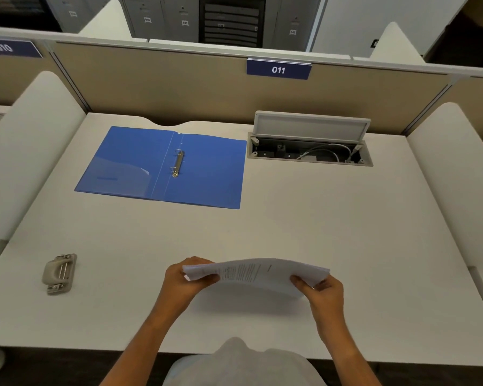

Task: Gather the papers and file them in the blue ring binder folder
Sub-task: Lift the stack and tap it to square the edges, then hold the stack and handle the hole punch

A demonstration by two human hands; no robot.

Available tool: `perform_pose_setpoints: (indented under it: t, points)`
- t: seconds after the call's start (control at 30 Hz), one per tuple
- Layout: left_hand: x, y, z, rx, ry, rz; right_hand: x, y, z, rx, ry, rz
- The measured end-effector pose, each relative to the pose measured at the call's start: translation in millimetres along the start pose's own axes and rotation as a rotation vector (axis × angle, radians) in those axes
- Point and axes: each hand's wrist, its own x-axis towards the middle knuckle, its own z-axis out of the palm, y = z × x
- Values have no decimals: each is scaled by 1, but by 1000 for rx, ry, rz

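A stack of printed white papers (255, 274) is held just above the near middle of the white desk, bowed upward in the centre. My left hand (183, 282) grips its left edge and my right hand (322, 291) grips its right edge. The blue ring binder (207, 174) lies open and flat at the far left of the desk, well beyond the papers. Its metal rings (177, 163) stand on the spine area and no paper is on them.
A beige hole punch (59, 273) sits near the desk's left front. An open cable box (310, 150) with its lid up is set into the desk (304, 218) at the back right. A beige partition (179, 87) with tag 011 closes the far side; white dividers flank both sides.
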Motion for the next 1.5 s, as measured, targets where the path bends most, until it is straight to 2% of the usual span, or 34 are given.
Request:
perform_pose_setpoints:
  t: [0.17,0.3,0.4,0.5,0.57,0.63,0.7,0.83,0.9,1.0,1.1,1.17,1.23,1.3,1.37,1.5]
  points:
    - [-3,12,-9,-4,35,38,-3,-13,-1,-10,-41,-42]
    - [-2,13,-13,7,45,-39,-1,-13,2,-164,-135,-47]
    - [-7,29,-24,36,106,-15,1,-33,3,-335,-197,-147]
    - [-10,55,-44,194,136,150,8,-73,5,-517,-222,-308]
    - [-10,68,-59,335,121,292,18,-89,18,-733,-313,-467]
    - [-10,78,-73,494,95,414,26,-94,37,-896,-473,-652]
    - [-9,82,-84,591,79,482,12,-102,72,-941,-563,-678]
    - [-11,80,-121,698,132,568,-13,-98,149,-877,-547,-769]
    - [-13,74,-151,720,187,481,-21,-100,180,-745,-606,-708]
    - [-17,46,-209,609,317,177,-32,-98,207,-545,-618,-441]
    - [-22,1,-267,341,626,-95,-30,-83,230,-325,-521,-274]
    - [-23,-29,-293,280,754,-314,-32,-79,242,-224,-485,-99]
    - [-20,-60,-310,301,703,-483,-34,-72,253,-138,-462,35]
    - [-15,-83,-316,304,627,-569,-36,-65,262,-86,-459,119]
    - [-7,-98,-318,294,597,-583,-38,-60,269,-52,-453,181]
    - [10,-108,-313,350,592,-502,-39,-48,276,-1,-422,277]
